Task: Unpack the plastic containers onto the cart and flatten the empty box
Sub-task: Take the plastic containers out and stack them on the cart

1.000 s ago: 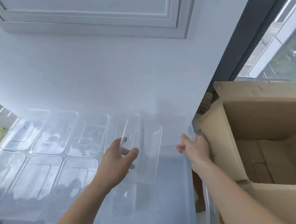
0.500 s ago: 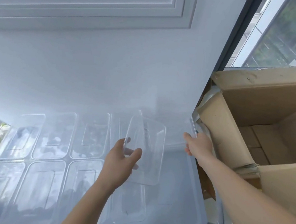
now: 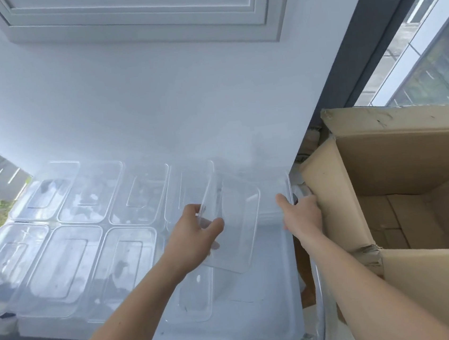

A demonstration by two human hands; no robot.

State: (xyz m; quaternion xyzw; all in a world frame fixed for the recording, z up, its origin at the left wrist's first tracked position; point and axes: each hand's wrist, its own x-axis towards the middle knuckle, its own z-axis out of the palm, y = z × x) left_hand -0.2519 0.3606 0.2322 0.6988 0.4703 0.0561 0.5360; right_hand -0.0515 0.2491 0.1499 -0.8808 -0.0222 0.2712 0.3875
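Clear plastic container (image 3: 232, 224) held tilted in the left hand (image 3: 194, 235), centre of frame; fingers curled round its left rim, thumb across the near face. Its long axis runs from upper left to lower right, far end raised, lower corner hanging over the white cart top (image 3: 261, 318). The open slot it would go to lies directly below and just right of that hand, in the near row, so the left hand is the nearer one for the set-down; judgement only: lower and level it, long axis parallel to its neighbours.

Right hand (image 3: 302, 211), right of centre, is closed over the right edge of the cart top, next to the box flap; it carries nothing loose.

Count on the cart, left half of frame:
- back row: four containers (image 3: 94, 193) clearly seen, a possible fifth behind the held one, too faint to confirm.
- near row: three clear (image 3: 59, 266), plus one more (image 3: 192, 297) below the left wrist.
- one in hand.
So eight laid flat with certainty, nine with the held one. All lie long axis away from the camera, edges touching or just beside each other.

Cardboard box (image 3: 401, 179), one, right of frame, standing open with flaps up. The visible interior shows only bare cardboard; the near corner is hidden. Flattening not yet begun.
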